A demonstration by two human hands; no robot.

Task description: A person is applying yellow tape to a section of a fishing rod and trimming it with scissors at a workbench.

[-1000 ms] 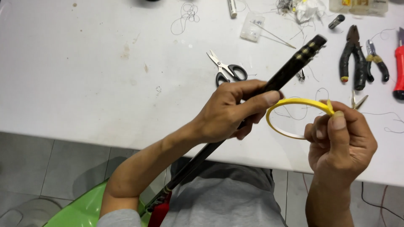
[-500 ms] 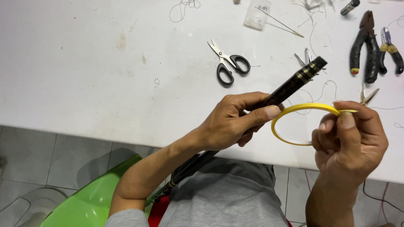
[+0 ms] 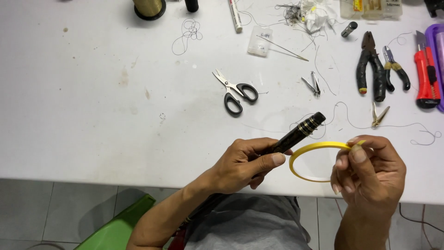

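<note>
While left hand (image 3: 245,164) grips black rod (image 3: 300,131) w/ gold bands, right hand (image 3: 367,169) pinches yellow tape ring (image 3: 307,153) just beside rod tip. Beyond rod on white table (image 3: 92,92): scissors (image 3: 236,90), tweezers (image 3: 312,84); farther right, pliers (image 3: 372,69), red cutter (image 3: 425,76).

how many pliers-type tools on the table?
2: large black-handled pliers at upper right, and smaller pliers right beside them, next to the red utility knife. More may lie beyond the frame's right edge.
</note>
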